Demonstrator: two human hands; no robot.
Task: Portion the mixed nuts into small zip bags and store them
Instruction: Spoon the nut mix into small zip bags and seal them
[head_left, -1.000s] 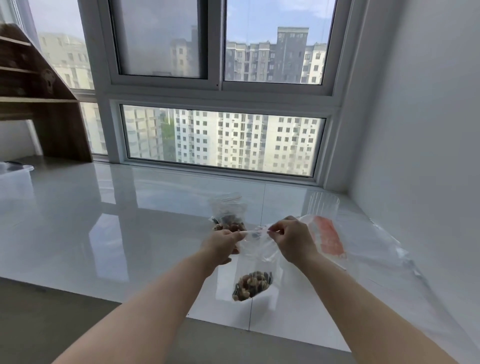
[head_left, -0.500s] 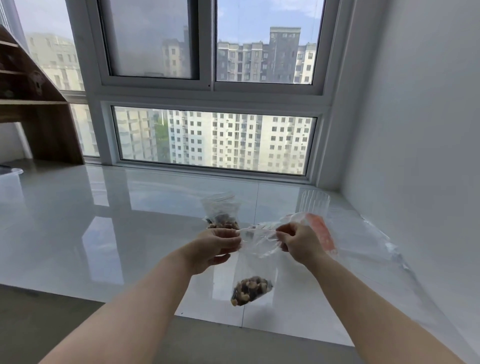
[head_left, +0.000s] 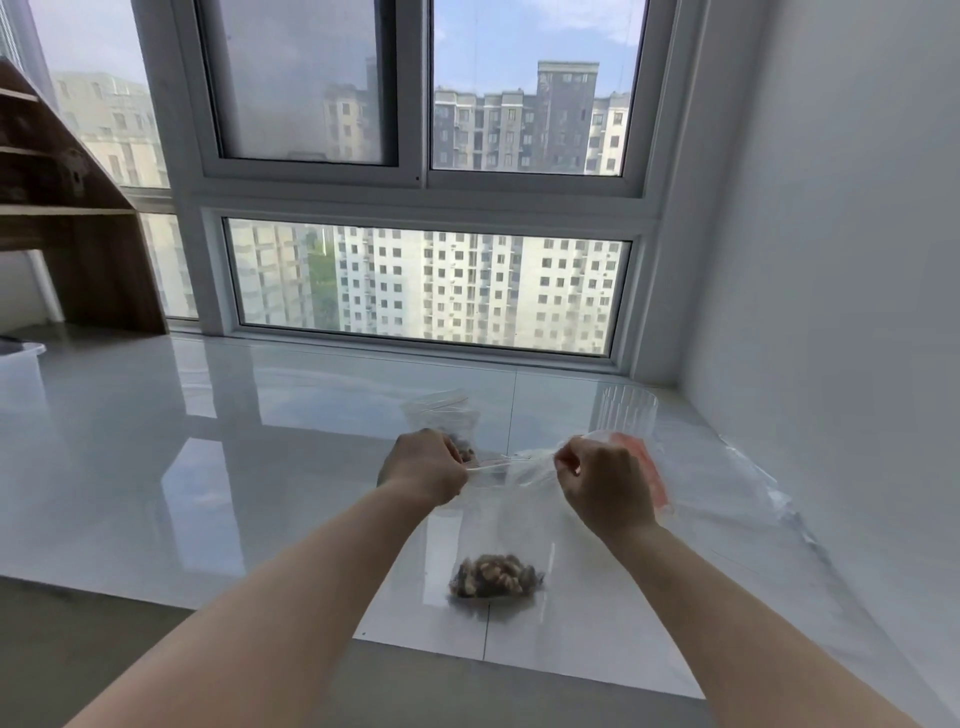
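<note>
Small zip bag (head_left: 498, 525) hangs in the air above the glossy white ledge (head_left: 208, 467), nuts (head_left: 496, 576) settled at its bottom so the weight keeps the top strip taut for sealing. Left hand (head_left: 428, 474) and right hand (head_left: 605, 486) each pinch one end of the strip, fingers curled tight. A second filled bag (head_left: 441, 415) stands behind; a clear cup (head_left: 628, 415) sits far right. Compared with half a second ago, the hands are farther apart along the seal, the strip pulled straighter
</note>
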